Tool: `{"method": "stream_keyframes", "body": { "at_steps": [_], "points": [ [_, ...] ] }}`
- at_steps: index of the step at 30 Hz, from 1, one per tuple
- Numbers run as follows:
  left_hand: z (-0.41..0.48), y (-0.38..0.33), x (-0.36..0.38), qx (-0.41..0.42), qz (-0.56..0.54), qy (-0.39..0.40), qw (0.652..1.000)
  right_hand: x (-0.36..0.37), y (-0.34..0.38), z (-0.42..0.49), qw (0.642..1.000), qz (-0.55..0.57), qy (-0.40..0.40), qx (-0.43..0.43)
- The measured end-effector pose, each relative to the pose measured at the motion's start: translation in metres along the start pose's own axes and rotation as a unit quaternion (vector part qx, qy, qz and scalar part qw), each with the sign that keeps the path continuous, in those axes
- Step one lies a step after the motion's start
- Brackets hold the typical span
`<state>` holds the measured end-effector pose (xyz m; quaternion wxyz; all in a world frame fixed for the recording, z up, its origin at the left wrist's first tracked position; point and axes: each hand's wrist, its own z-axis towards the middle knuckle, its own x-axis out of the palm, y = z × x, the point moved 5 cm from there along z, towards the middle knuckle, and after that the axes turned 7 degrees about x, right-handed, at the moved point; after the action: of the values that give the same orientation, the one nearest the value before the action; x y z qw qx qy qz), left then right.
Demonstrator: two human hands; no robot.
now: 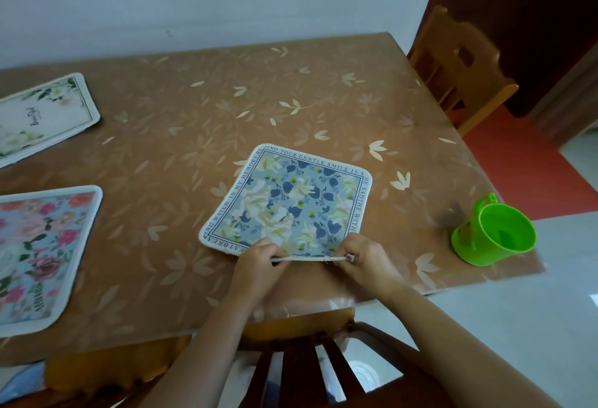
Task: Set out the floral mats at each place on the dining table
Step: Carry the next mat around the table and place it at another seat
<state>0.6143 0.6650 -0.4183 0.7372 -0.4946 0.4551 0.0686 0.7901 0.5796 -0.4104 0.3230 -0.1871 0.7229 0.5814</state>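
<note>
Pinching the near edge of the blue floral mat (291, 200) with both hands: left hand (259, 257) at the seven o'clock end of that edge, right hand (360, 254) at the five o'clock end, fingers of each curled over the top of the fabric. Near edge raised a little off the table (194, 110) and seen side-on as a pale strip between the two hands; rest of the mat lying flat.

Square with rounded corners, grey-blue ground printed with cream blooms, dark blue leaves and small yellow-green dots, framed by a thin dark line and a white border of capital lettering, partly readable as "YOUR GENTLE SMILE". Placed toward the near right part of the brown leaf-patterned top, just beyond the dark wooden chair back (307, 365) at six o'clock.

Well apart at nine o'clock, a pink rose mat (42, 252) lying flat, cut by the frame edge; at ten o'clock, a white mat (42, 116) with green foliage and a script word. At three o'clock, near the table's corner, a green plastic cup (495, 233) with a handle. At one o'clock, a light wooden chair (459, 64) beside the far end.
</note>
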Motion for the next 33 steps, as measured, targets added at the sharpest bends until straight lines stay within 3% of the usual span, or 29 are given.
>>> {"method": "stream_keyframes", "body": {
  "at_steps": [6,15,21,26,33],
  "points": [
    [-0.026,0.022,-0.028,-0.062,0.01,-0.059,0.996,0.024,0.026,0.019,0.998,-0.022,0.03,-0.04],
    [-0.035,0.012,-0.025,-0.061,0.007,-0.09,0.994,0.039,0.058,0.013,0.993,0.002,0.054,-0.101],
    [-0.028,-0.003,-0.012,-0.032,-0.029,-0.071,0.997,0.026,0.041,0.018,0.997,-0.007,0.039,-0.062],
    [-0.033,0.001,-0.011,-0.001,0.009,-0.036,0.999,0.0,0.011,0.026,0.999,-0.028,-0.013,-0.019],
    [-0.035,0.01,-0.021,-0.051,-0.019,-0.067,0.996,-0.008,-0.01,0.032,0.998,-0.036,-0.036,0.037]
  ]
}}
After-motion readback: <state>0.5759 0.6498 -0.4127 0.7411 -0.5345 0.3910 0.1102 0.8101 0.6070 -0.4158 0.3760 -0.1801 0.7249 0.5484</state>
